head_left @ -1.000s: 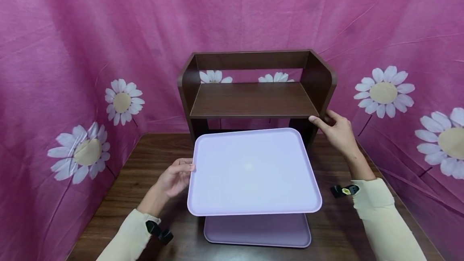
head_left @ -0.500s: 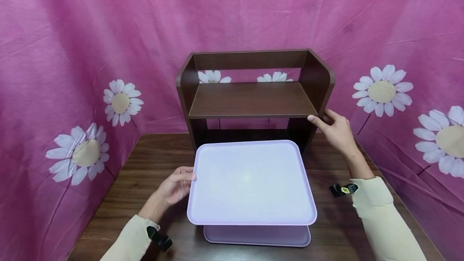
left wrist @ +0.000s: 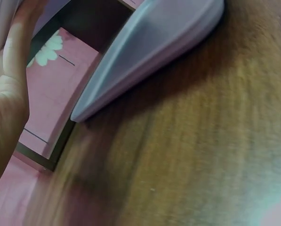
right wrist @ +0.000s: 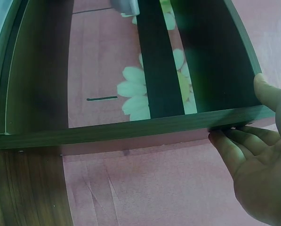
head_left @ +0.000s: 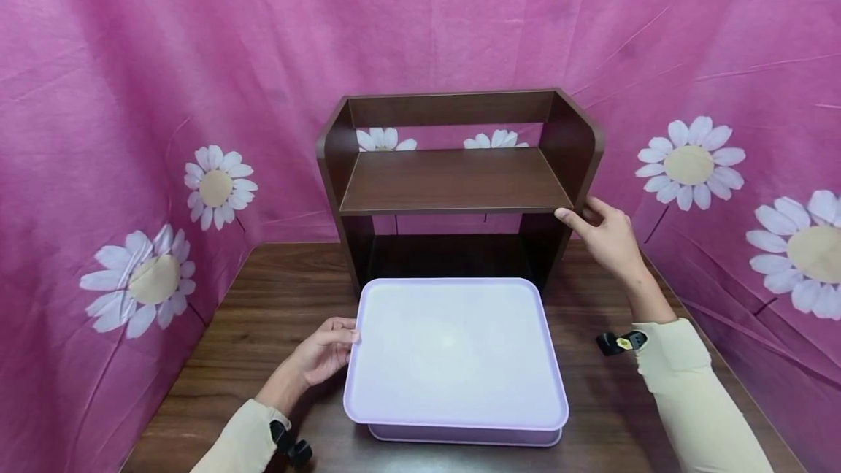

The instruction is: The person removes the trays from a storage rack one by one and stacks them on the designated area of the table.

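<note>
My left hand (head_left: 325, 352) pinches the left edge of a pale lilac rectangular tray (head_left: 453, 356), thumb on top and fingers underneath. This tray is held level above a second lilac tray (head_left: 466, 435), which lies on the table and shows only a front strip in the head view. From the left wrist view, the lower tray (left wrist: 149, 52) shows below the palm. My right hand (head_left: 607, 236) grips the right side panel of a dark brown two-tier shelf (head_left: 453, 181). In the right wrist view its thumb (right wrist: 267, 94) lies on the panel's front edge, fingers behind it.
Behind the trays, the shelf stands at the back of the dark wood table (head_left: 263, 312). Its lower compartment (head_left: 453, 255) opens just beyond the upper tray's far edge. A pink curtain (head_left: 447, 20) with white daisies surrounds the back and sides.
My left hand has lowered the upper tray and drawn it toward me, over the lower tray. More of the shelf's lower compartment shows. My right hand stays on the side panel.
</note>
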Motion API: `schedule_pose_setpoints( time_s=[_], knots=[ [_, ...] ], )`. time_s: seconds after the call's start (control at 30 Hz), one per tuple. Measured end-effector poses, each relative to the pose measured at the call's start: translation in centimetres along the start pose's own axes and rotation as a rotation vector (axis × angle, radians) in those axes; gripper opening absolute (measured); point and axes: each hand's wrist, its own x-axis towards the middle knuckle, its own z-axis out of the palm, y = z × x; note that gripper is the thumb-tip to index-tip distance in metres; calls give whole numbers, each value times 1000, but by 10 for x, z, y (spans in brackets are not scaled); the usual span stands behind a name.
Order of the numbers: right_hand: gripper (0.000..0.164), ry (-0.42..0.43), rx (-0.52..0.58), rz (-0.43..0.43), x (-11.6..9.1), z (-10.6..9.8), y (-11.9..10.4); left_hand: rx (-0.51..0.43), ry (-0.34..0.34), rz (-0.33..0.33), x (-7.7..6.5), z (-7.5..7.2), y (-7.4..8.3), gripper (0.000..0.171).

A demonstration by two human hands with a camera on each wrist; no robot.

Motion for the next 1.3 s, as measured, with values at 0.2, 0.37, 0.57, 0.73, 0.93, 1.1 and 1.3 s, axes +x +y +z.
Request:
schedule_pose_setpoints(
  time_s=[0.2,0.37,0.57,0.73,0.93,1.1,1.3],
  knots=[
    [56,-5,-3,1,1,0,0,27,28,-32,-2,-9,-13,55],
    [55,-8,-1,3,2,0,1,9,14,-34,-2,-10,-20,52],
    [51,1,-10,-2,1,0,1,9,16,-50,-1,-7,-28,50],
    [54,2,-14,-5,0,1,2,15,23,-69,-1,-5,-33,46],
    [56,4,-14,-1,-2,1,1,16,32,-91,-1,-4,-37,44],
    [56,10,-5,-1,-2,1,0,30,40,-107,1,-4,-40,43],
    [54,14,-1,-7,-2,2,1,40,46,-143,2,-5,-41,40]
  ],
)
